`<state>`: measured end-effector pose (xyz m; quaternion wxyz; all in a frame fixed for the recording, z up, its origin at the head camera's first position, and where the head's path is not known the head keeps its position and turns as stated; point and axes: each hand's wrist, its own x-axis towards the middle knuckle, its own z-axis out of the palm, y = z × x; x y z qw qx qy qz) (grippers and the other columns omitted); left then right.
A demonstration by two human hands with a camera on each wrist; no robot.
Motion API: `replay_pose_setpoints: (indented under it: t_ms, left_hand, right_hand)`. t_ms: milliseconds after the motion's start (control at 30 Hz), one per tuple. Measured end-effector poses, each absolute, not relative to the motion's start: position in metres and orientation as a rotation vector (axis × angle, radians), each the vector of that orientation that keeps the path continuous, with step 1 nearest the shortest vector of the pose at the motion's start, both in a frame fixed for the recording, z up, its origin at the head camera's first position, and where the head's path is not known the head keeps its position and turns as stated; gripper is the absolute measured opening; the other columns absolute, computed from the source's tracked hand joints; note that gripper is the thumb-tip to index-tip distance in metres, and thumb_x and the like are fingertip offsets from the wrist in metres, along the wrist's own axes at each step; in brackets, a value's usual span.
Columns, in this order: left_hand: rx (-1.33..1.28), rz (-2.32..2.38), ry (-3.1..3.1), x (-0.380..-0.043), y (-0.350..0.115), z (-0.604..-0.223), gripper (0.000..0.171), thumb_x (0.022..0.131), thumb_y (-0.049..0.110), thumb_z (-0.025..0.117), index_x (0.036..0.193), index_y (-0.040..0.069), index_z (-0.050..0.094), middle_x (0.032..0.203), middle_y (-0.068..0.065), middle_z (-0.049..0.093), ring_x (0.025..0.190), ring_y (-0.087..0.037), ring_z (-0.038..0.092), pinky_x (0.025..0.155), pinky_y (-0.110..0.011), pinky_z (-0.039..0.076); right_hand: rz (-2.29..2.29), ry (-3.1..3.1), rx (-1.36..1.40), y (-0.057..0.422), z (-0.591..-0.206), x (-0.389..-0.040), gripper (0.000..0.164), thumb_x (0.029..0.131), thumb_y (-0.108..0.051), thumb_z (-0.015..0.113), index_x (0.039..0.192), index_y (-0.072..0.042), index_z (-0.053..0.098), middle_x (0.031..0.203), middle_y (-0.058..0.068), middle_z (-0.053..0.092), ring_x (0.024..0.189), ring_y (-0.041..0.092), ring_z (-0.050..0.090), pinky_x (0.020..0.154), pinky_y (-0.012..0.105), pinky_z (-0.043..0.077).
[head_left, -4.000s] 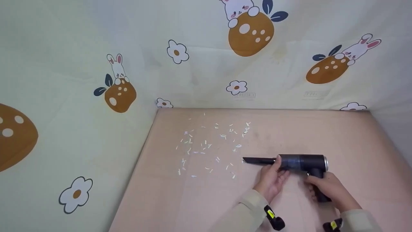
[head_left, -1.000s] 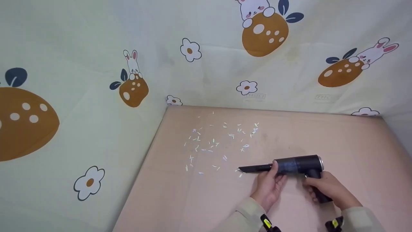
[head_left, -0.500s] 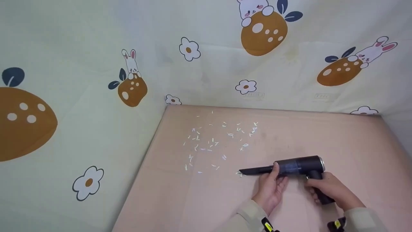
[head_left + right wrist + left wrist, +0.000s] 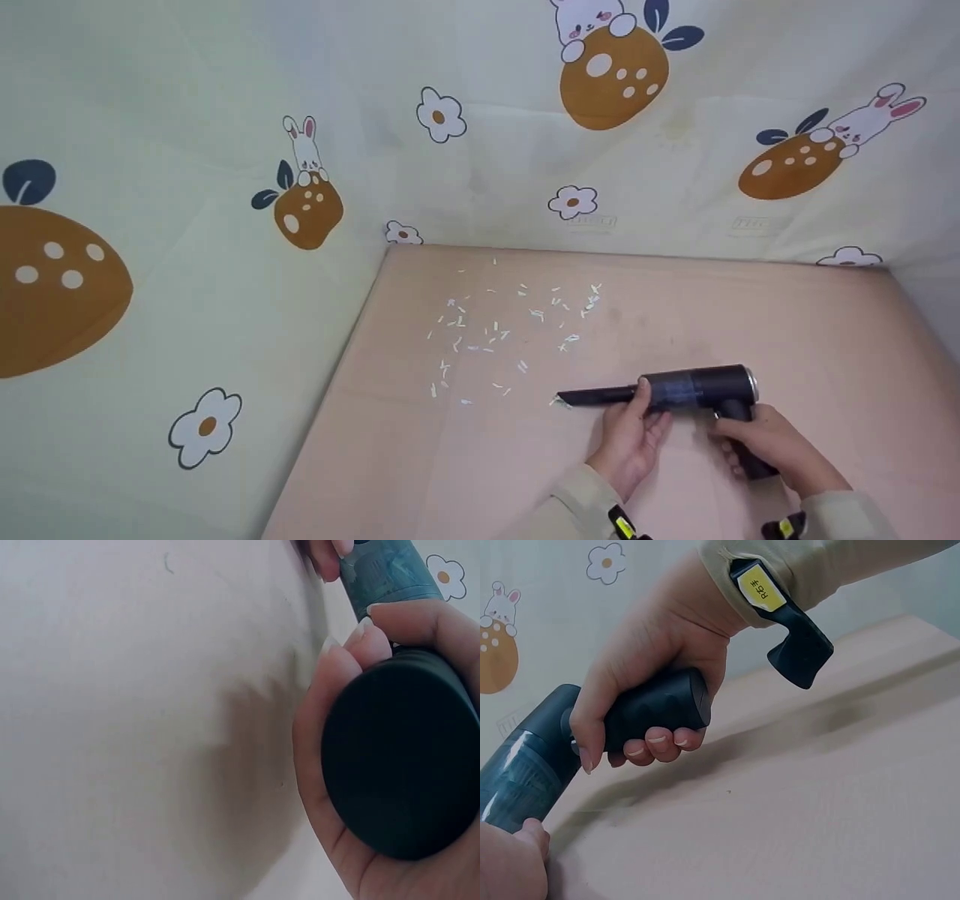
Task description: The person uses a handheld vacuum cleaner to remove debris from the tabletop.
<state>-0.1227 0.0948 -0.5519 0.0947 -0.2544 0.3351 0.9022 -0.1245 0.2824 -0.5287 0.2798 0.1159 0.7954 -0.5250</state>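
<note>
A black handheld vacuum cleaner (image 4: pixel 724 384) with a see-through dust cup lies level over the table, its slanted nozzle pointing left. My right hand (image 4: pixel 776 442) grips the handle, fingers wrapped round it; the left wrist view shows this grip (image 4: pixel 660 652) closely. Under the front of the body, my left hand (image 4: pixel 630 442) holds it, thumb up over the side near the nozzle's base. The nozzle tip is right at a few pale scraps (image 4: pixel 557 400). Many thin white scraps (image 4: pixel 496 327) lie scattered left of and beyond the nozzle. Bits show inside the dust cup (image 4: pixel 390 570).
The tabletop (image 4: pixel 825 337) has a pinkish-beige cover and meets patterned cloth walls (image 4: pixel 487 165) at the back and left. A thin scrap (image 4: pixel 168 564) lies on the table in the right wrist view.
Over four seconds the nozzle has come toward the front edge and slightly left, and several scraps near it are gone. In the last second it dipped onto scraps now gathered at its tip.
</note>
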Motion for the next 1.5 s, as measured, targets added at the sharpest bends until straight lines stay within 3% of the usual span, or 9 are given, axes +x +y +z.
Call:
replay_pose_setpoints:
  t_ms: [200,567,767,1133,1300,1500]
  left_hand:
    - [-0.742,2.683,0.978,-0.123,0.097,-0.552,0.043,0.097,0.023,0.070,0.122,-0.008,0.053,0.111,-0.021,0.065,0.103,-0.025,0.066,0.103,-0.046,0.055]
    - [-0.717,2.681,0.980,-0.126,0.097,-0.550,0.050,0.097,0.025,0.069,0.126,-0.010,0.049,0.117,-0.024,0.065,0.116,-0.033,0.066,0.104,-0.048,0.054]
    - [-0.717,2.689,0.953,-0.126,0.098,-0.553,0.042,0.098,0.022,0.069,0.123,-0.008,0.054,0.113,-0.022,0.068,0.106,-0.026,0.068,0.104,-0.046,0.054]
    - [-0.704,2.685,0.970,-0.132,0.097,-0.547,0.044,0.097,0.023,0.070,0.122,-0.008,0.053,0.113,-0.023,0.066,0.107,-0.028,0.068,0.104,-0.046,0.055]
    - [-0.722,2.670,0.987,-0.136,0.096,-0.548,0.040,0.097,0.024,0.069,0.119,-0.006,0.054,0.107,-0.018,0.066,0.099,-0.022,0.067,0.100,-0.043,0.057]
    - [-0.718,2.650,1.029,-0.143,0.097,-0.551,0.039,0.098,0.025,0.068,0.119,-0.005,0.055,0.107,-0.017,0.067,0.100,-0.024,0.066,0.101,-0.047,0.056]
  right_hand:
    - [-1.414,2.142,0.337,0.283,-0.528,-0.123,0.030,0.094,-0.026,0.066,0.099,0.002,0.056,0.072,0.004,0.063,0.059,0.016,0.061,0.058,0.033,0.058]
    - [-1.429,2.153,0.342,0.282,-0.525,-0.122,0.024,0.094,-0.023,0.063,0.091,0.000,0.060,0.071,0.003,0.062,0.059,0.017,0.059,0.058,0.032,0.056]
    - [-1.399,2.175,0.359,0.282,-0.527,-0.121,0.027,0.094,-0.025,0.064,0.095,0.001,0.059,0.072,0.004,0.062,0.059,0.017,0.059,0.058,0.031,0.057]
    - [-1.474,2.216,0.391,0.275,-0.525,-0.120,0.037,0.093,-0.021,0.065,0.113,0.005,0.048,0.076,0.006,0.063,0.062,0.019,0.060,0.060,0.034,0.058]
    - [-1.489,2.210,0.393,0.273,-0.525,-0.120,0.033,0.094,-0.022,0.064,0.108,0.005,0.051,0.074,0.006,0.063,0.061,0.019,0.060,0.059,0.034,0.057]
    - [-1.535,2.187,0.427,0.268,-0.529,-0.119,0.032,0.095,-0.024,0.066,0.106,0.003,0.053,0.075,0.006,0.063,0.063,0.019,0.060,0.060,0.034,0.057]
